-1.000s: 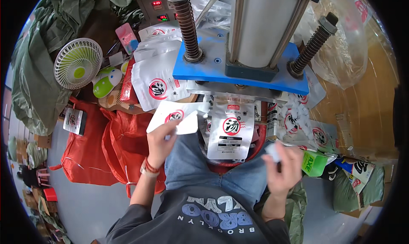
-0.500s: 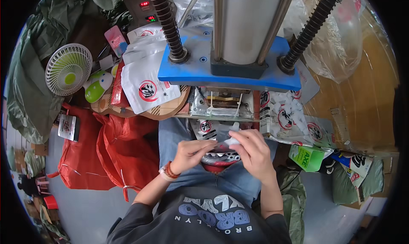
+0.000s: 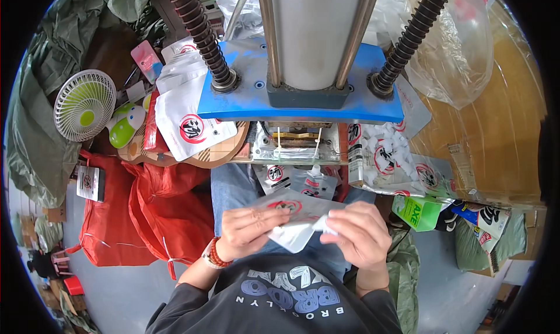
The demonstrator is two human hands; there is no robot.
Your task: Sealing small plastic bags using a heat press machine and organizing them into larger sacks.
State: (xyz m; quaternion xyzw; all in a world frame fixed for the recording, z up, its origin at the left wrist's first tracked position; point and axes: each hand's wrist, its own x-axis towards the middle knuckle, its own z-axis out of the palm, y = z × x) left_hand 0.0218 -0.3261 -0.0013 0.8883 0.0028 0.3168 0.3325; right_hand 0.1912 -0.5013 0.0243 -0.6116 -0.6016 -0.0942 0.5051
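Work on the silver pouch [image 3: 302,222] looks, as a judgement, partway along: it is held in front of the press [image 3: 306,71], on the person's side, with a white piece [image 3: 322,224] at its right edge. The left hand [image 3: 249,229] is curled tightly on the pouch's left side; the right hand [image 3: 361,232] has thumb and fingers pinched on the white piece. Whether that piece sits inside the pouch or against it, I cannot tell.

Loose pouches [image 3: 322,189] just in front of the press, one with a white tip at its top edge, seem already dealt with. A stack of flat pouches [image 3: 186,115] left of the press and a heap of white pieces [image 3: 394,153] right of it seem left to use.

Each label that shows well has a red ring around a dark brush-style character; the held pouch shows it partly. Right of the press, a green box [image 3: 414,213] carries large pale letters. The shirt [image 3: 291,293], nearest the person, bears white and violet-blue lettering.
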